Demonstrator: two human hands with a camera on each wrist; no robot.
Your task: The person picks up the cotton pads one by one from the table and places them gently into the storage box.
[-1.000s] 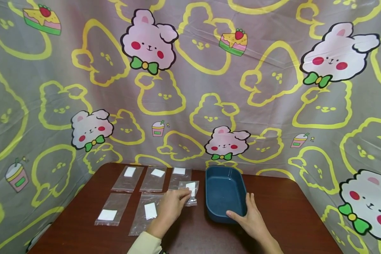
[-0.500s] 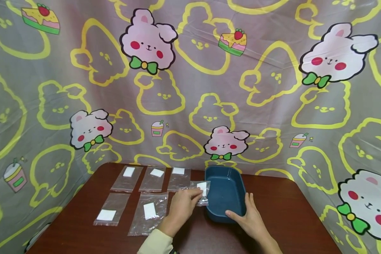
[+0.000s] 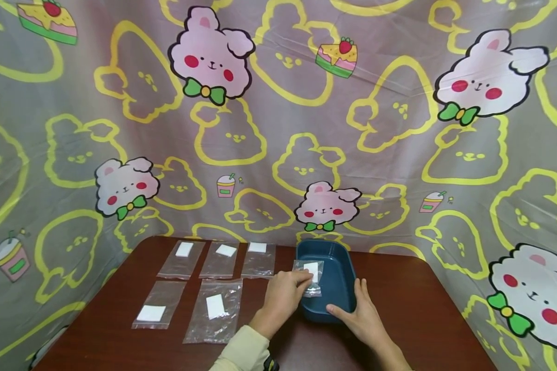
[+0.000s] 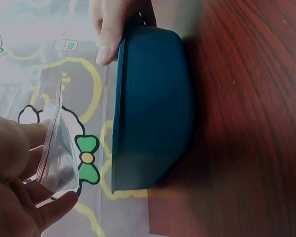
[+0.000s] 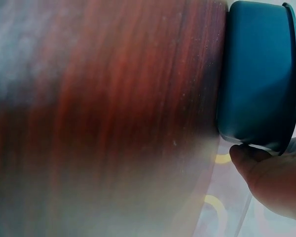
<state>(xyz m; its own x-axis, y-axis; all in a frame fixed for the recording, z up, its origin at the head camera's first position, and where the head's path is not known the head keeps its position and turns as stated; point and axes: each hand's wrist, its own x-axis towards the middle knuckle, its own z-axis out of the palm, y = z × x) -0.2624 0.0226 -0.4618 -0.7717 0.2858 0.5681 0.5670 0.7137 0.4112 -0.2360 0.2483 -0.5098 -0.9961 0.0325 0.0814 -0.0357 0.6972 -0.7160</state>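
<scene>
My left hand point(image 3: 280, 298) pinches a small clear zip bag point(image 3: 316, 280) that has a white rectangular piece inside. Held over the left side of a dark blue plastic bin point(image 3: 338, 282), the bag overlaps its interior in the head view. The left wrist view shows the bag point(image 4: 63, 153) hanging from the fingers, its red zip line edge-on, above the bin's rim. My right hand point(image 3: 365, 318) grips the bin at its near right corner, thumb over the rim and fingers along the outer side. The right wrist view has the bin's outer wall point(image 5: 259, 69) beside that hand.
Several clear zip bags, each with a white piece, lie flat on the brown table point(image 3: 418, 309) to the left, among them a larger bag point(image 3: 229, 314) at the front and a bag point(image 3: 262, 265) nearest the bin. A patterned curtain point(image 3: 278, 113) hangs behind the table.
My left hand has carried the pinched zip bag rightward, from the table beside the bin to over the bin's left side. My right hand keeps its hold on the bin.
</scene>
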